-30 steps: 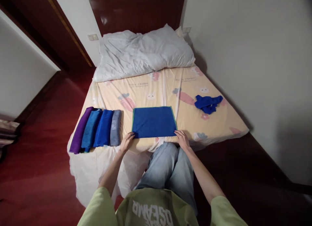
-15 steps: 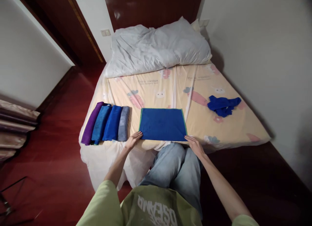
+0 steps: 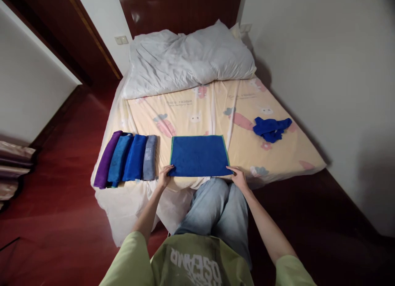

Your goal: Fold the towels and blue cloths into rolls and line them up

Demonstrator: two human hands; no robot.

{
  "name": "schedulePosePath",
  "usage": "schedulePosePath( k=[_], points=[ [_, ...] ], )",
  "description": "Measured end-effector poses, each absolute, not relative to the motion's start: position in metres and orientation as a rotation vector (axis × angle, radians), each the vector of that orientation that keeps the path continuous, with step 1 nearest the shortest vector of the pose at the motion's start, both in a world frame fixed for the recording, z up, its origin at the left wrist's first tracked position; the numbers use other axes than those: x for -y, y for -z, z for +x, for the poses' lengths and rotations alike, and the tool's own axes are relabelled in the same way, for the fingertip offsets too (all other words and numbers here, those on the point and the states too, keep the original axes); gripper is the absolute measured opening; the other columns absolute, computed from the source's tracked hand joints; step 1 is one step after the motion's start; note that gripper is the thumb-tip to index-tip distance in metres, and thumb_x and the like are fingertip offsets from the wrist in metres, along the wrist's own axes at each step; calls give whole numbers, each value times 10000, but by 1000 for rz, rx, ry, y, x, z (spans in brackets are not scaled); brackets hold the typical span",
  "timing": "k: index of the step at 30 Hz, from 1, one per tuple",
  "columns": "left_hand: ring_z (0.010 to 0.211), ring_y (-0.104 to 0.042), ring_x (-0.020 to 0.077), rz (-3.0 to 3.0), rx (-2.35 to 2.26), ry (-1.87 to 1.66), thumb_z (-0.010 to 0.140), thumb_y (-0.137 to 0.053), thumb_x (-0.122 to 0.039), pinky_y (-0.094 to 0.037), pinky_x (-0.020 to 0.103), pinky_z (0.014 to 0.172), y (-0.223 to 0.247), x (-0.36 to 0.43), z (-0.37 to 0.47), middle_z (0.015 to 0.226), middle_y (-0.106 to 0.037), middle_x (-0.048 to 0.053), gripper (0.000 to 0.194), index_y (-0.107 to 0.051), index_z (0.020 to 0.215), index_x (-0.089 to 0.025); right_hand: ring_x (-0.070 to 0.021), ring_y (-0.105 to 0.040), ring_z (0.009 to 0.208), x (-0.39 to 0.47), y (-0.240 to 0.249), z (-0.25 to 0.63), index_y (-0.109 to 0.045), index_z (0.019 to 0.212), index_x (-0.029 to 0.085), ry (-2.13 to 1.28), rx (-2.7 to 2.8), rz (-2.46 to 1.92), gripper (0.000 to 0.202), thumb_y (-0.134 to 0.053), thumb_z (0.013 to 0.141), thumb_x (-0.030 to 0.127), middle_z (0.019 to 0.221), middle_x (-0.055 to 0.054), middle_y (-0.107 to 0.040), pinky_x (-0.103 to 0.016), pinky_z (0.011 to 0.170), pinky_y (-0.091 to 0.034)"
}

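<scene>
A blue towel (image 3: 199, 156) with green edging lies flat as a rectangle at the near side of the bed. My left hand (image 3: 165, 175) pinches its near left corner. At the near right corner, my right hand (image 3: 238, 177) grips the cloth between thumb and fingers. To the left, rolled or narrowly folded towels lie side by side: a purple towel (image 3: 108, 159), a teal-blue towel (image 3: 119, 160), a bright blue towel (image 3: 135, 157) and a grey towel (image 3: 149, 158) with white lettering. A crumpled dark blue cloth (image 3: 271, 129) rests apart on the right.
The bed (image 3: 185, 109) has a yellow sheet with carrot and rabbit prints. A white quilt (image 3: 191, 57) is heaped by the dark headboard (image 3: 182, 10). My legs (image 3: 212, 208) are against the bed's near edge. A curtain (image 3: 14, 166) hangs at the far left.
My fingers were lying straight on the towel's near corners and are now curled round them. The whole view has shifted slightly; the other towels have stayed in place.
</scene>
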State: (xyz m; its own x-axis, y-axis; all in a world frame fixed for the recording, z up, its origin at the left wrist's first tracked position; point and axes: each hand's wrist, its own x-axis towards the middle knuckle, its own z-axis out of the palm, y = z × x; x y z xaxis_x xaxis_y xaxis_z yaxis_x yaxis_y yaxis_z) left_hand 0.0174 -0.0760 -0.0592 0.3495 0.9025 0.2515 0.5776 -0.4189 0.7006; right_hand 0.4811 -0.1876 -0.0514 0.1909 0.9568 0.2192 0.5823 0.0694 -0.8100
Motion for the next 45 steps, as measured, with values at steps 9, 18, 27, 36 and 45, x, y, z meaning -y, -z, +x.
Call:
schedulePosePath(
  k=[9, 18, 27, 36, 45],
  points=[
    [1144, -647, 238, 2060, -1363, -896, 794, -513, -122, -526, 438, 1021, 49, 70, 19, 1183, -738, 68, 368, -750, 1063, -207, -272, -690, 1083, 173, 65, 490, -789, 924, 177, -661, 1293, -1552, 434, -474, 627, 146, 1078, -107, -761, -491, 1053, -508],
    [1088, -661, 238, 1989, -1404, -899, 851, -500, -216, -522, 396, 993, 50, 68, 16, 1110, -744, 84, 264, -723, 992, -205, -263, -689, 824, 169, 66, 490, -762, 911, 148, -704, 1156, -1688, 347, -565, 736, 374, 937, -115, -765, -410, 812, -566],
    [686, -551, 189, 1865, -1717, -937, 999, -412, -464, -473, 307, 703, 50, 60, 38, 677, -560, 31, 403, -478, 675, -233, -263, -629, 703, 156, 62, 481, -685, 788, 161, -575, 989, -1851, 706, -532, 719, 847, 738, -118, -701, -382, 702, -540],
    [744, -639, 194, 1737, -1743, -957, 932, -514, -479, -495, 290, 710, 55, 64, 35, 812, -695, 41, 313, -654, 956, -199, -254, -618, 682, 159, 58, 480, -702, 787, 157, -555, 1008, -1858, 774, -511, 721, 904, 698, -109, -689, -368, 692, -538],
    [704, -626, 168, 1708, -1738, -992, 923, -532, -466, -480, 265, 679, 50, 68, 36, 799, -661, 11, 276, -604, 1019, -217, -276, -648, 707, 157, 56, 477, -724, 795, 138, -557, 994, -1876, 814, -499, 705, 915, 760, -154, -719, -387, 699, -552]
  ],
)
